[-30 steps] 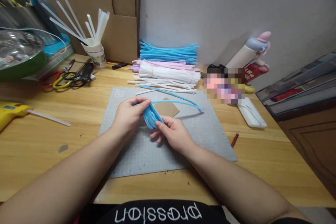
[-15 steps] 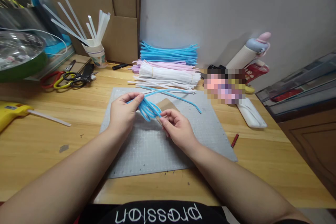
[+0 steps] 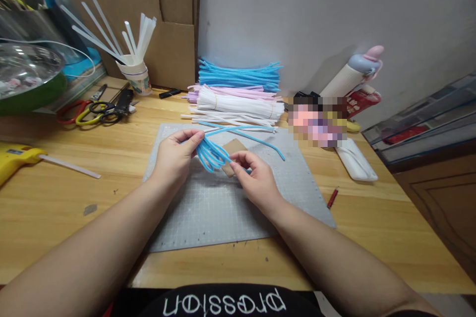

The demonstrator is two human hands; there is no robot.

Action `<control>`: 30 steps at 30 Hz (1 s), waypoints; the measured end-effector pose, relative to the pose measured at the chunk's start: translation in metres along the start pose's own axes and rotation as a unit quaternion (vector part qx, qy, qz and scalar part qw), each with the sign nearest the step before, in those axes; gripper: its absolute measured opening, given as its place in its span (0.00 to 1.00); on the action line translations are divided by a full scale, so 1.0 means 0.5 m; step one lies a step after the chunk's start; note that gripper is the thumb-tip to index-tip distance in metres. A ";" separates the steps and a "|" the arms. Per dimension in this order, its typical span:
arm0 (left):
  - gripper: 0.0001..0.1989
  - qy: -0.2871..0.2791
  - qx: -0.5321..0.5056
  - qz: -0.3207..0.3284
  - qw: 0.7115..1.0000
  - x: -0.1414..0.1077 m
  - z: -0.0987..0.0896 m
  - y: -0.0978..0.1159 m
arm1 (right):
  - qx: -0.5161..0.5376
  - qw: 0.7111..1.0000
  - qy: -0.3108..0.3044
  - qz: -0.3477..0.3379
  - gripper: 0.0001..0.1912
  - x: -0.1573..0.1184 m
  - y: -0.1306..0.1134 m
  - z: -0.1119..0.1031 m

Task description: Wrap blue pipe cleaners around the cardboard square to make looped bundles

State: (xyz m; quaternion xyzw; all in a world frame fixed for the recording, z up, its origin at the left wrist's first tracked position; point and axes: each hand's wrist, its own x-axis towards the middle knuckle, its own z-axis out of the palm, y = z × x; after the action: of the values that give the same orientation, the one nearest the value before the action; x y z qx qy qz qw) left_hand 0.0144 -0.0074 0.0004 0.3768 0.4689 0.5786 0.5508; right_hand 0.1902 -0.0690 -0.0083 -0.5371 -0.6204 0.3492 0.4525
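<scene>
A looped bunch of blue pipe cleaners (image 3: 210,153) hangs over the grey cutting mat (image 3: 208,218). My left hand (image 3: 176,153) pinches its upper left end between thumb and fingers. With thumb and forefinger closed, my right hand (image 3: 256,173) grips the bunch's right side, where one blue strand comes out. Part of that strand is hidden behind the fingers. Beneath the hands lies a small piece of brown cardboard (image 3: 237,146). A loose blue pipe cleaner (image 3: 260,142) stretches across the mat behind them, beside some white ones.
Bundles of blue (image 3: 240,77) and white pipe cleaners (image 3: 238,101) lie against the wall. Scissors (image 3: 89,111) and a cup of glue sticks (image 3: 136,77) stand at back left, a yellow glue gun (image 3: 18,158) at left. A red pencil (image 3: 333,197) lies right of the mat.
My right hand has shifted slightly right, away from the loops, still pinching the strand. My left hand has stayed nearly in place with the bunch.
</scene>
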 end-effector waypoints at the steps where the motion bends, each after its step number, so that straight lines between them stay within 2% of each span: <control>1: 0.16 0.000 0.002 -0.003 1.000 0.001 0.000 0.000 | 0.000 1.000 -0.006 0.001 0.08 0.000 -0.001 0.000; 5: 0.16 -0.005 0.011 -0.005 1.000 0.002 -0.001 0.002 | 0.010 1.000 -0.025 0.014 0.06 0.002 0.000 0.002; 10: 0.15 -0.018 0.015 0.001 1.000 0.002 -0.003 0.002 | 0.091 0.991 -0.047 0.084 0.08 0.007 0.008 0.005; 13: 0.15 -0.020 0.016 0.002 1.000 0.002 -0.004 0.002 | 0.104 0.990 -0.056 0.079 0.06 0.009 0.009 0.004; 17: 0.16 -0.025 0.015 -0.011 1.000 0.002 -0.003 0.008 | 0.072 0.994 -0.077 0.031 0.04 0.008 0.006 0.002; 23: 0.17 -0.057 0.003 -0.071 0.996 0.008 -0.008 0.018 | -0.062 0.987 -0.114 -0.091 0.07 0.007 0.005 -0.003; 27: 0.16 -0.102 0.006 -0.114 0.988 0.013 -0.014 0.021 | -0.170 0.969 -0.077 -0.163 0.08 0.005 0.003 -0.009; 30: 0.16 -0.111 0.011 -0.120 0.986 0.015 -0.014 0.023 | -0.201 0.961 -0.069 -0.178 0.09 0.002 0.000 -0.012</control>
State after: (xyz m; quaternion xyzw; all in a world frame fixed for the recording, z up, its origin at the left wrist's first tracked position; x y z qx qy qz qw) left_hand 0.0037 -0.0005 0.0091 0.3863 0.4528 0.4577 0.6605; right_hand 0.1959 -0.0683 -0.0061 -0.4726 -0.7930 0.1668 0.3463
